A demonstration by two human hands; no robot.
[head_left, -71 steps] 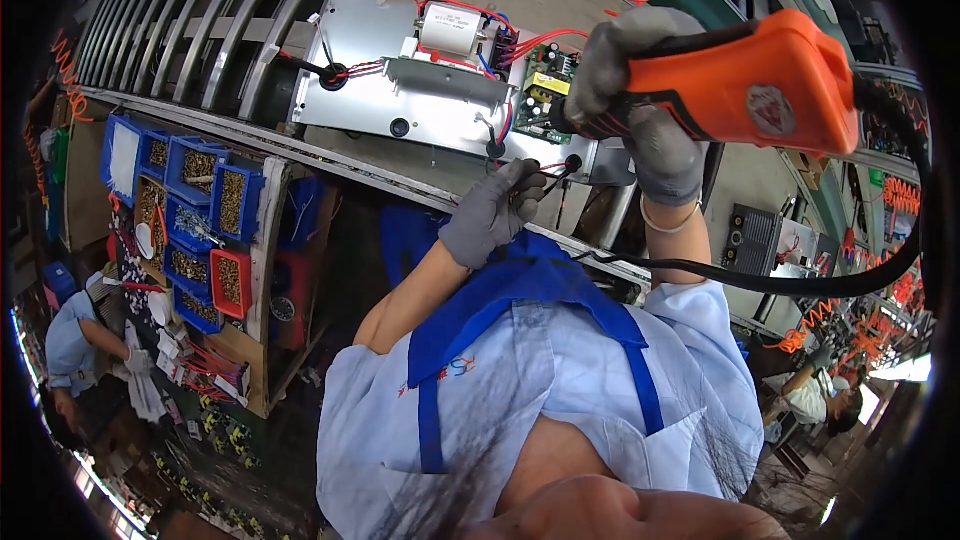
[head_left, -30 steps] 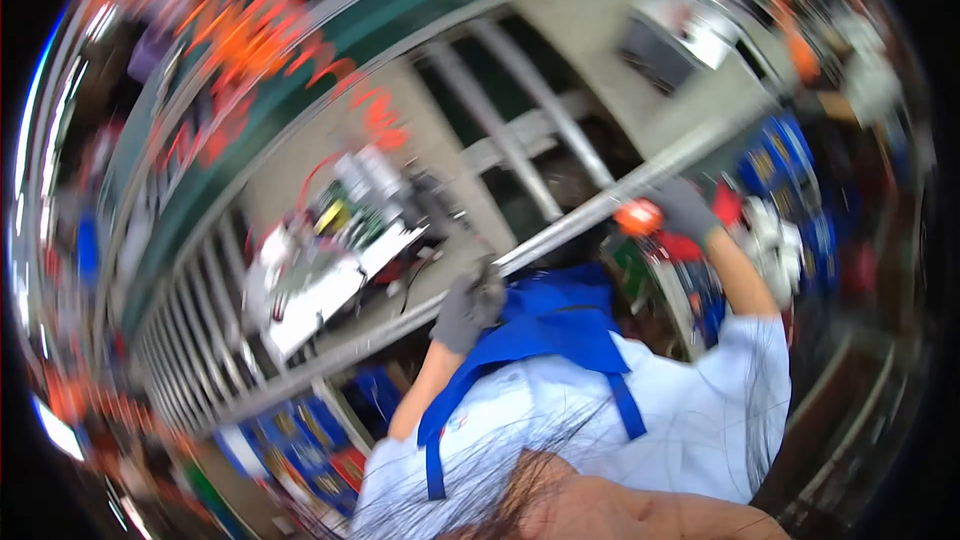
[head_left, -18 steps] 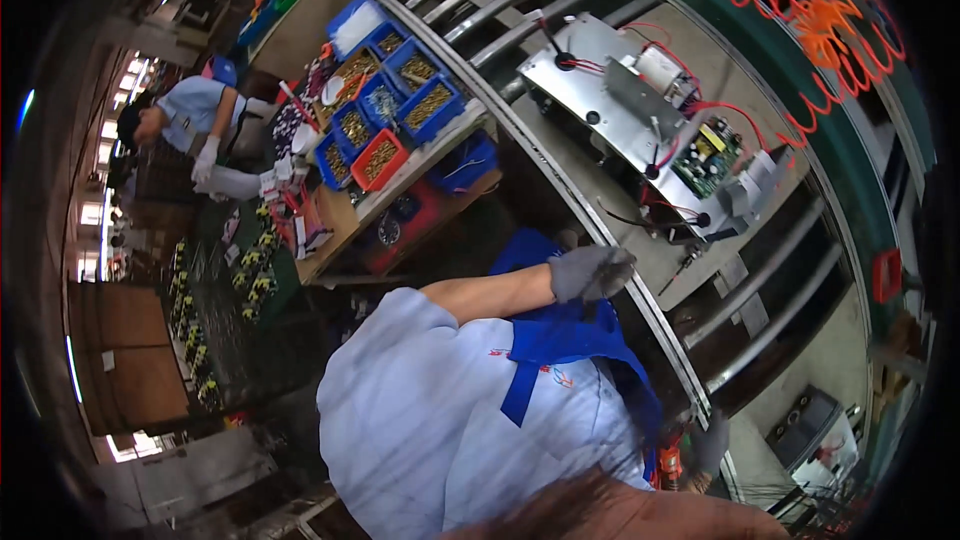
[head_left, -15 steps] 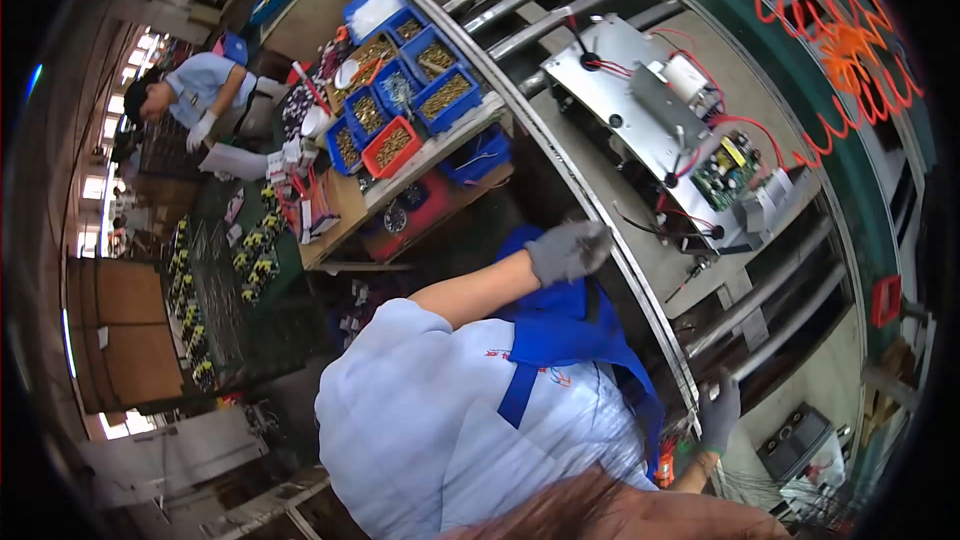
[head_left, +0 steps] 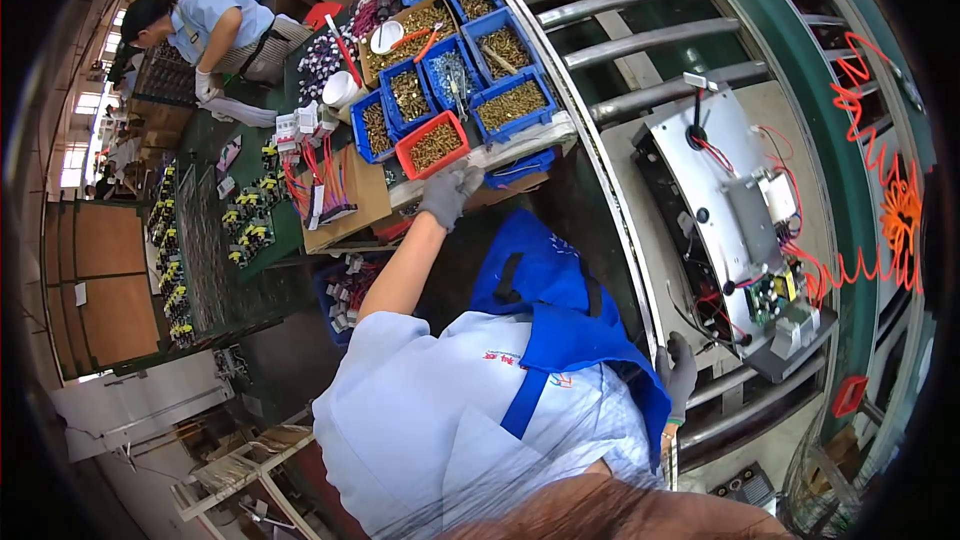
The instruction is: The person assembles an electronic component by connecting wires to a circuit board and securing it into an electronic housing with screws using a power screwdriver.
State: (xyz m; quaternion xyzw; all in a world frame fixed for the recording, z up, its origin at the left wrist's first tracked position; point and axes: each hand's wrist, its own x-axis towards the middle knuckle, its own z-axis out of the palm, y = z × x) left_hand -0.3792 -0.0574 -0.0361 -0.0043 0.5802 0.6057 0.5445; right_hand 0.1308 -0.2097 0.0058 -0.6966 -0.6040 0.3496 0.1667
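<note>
My left hand (head_left: 449, 197), in a grey glove, is stretched out to the table edge just below a red bin (head_left: 433, 146) of small brass-coloured screws. Its fingers look loosely apart, and nothing shows in them. By the metal rail (head_left: 622, 210) of the roller conveyor, my right hand (head_left: 680, 376) is open, gloved in grey, with its fingers pointing up. Beyond it on the conveyor lies a metal panel unit (head_left: 722, 202) with a green circuit board (head_left: 768, 298), a grey block and red wires. Blue bins (head_left: 511, 108) of screws surround the red one.
Pliers with orange handles (head_left: 428, 44) lie over the bins beside a white tub (head_left: 386, 37). Wired connectors (head_left: 325, 185) rest on cardboard at the table's left. A coiled orange hose (head_left: 900, 210) hangs at right. Another person (head_left: 215, 30) works at the far left.
My left hand has swung from beside the conveyor rail leftward to the bins. My right hand stays near the rail. The view has turned, and the panel unit appears lower and farther right.
</note>
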